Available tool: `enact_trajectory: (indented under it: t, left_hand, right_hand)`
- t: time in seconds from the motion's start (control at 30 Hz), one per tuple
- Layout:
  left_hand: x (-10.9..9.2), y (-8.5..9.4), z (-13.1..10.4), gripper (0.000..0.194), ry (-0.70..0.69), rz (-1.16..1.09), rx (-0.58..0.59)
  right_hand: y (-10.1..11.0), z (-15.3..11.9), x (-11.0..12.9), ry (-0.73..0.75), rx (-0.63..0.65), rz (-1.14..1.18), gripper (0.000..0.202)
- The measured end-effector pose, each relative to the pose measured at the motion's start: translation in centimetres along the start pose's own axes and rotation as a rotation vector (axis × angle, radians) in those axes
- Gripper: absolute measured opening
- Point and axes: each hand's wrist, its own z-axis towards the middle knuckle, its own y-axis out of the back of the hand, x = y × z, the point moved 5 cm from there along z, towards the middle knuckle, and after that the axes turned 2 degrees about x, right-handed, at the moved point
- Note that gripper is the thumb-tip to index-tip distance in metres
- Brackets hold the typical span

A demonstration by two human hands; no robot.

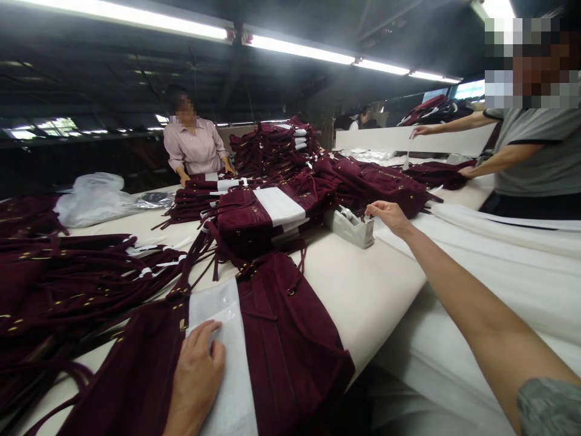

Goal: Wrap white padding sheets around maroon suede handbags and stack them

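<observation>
A maroon bag (290, 327) lies on the table in front of me, with a white paper band (227, 357) wrapped around its middle. My left hand (200, 363) rests on that band and the bag's edge, fingers extended. A clear shiny patch shows on the paper above the fingertips. Farther off, my right hand (388, 215) is pinched at the front end of a grey tape dispenser (349, 227), at the tape's end; the tape itself barely shows. Just left of the dispenser lies another maroon bag (236, 215) with a white band.
Maroon bags (68, 278) lie heaped at left, and a tall stack (276, 145) stands at the back. A plastic bag (95, 197) sits far left. White sheeting (490, 290) is at right. One co-worker (195, 145) handles bags across the table; another (535, 151) works at right.
</observation>
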Motion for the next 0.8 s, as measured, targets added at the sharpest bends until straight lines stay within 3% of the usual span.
enact_trajectory:
  t: [0.17,0.43,0.8]
  left_hand:
    - [0.0,0.0,0.0,0.030,-0.001,0.017,-0.005]
    - [-0.1,0.0,-0.1,0.032,-0.035,0.032,-0.009]
    - [-0.1,0.0,-0.1,0.032,-0.045,0.038,-0.011]
  right_hand:
    - [0.9,0.8,0.8,-0.075,-0.003,0.083,0.046]
    - [2.7,-1.7,-1.1,-0.314,0.005,-0.102,0.030]
    - [1.7,-3.9,-4.7,-0.298,-0.075,-0.114,0.024]
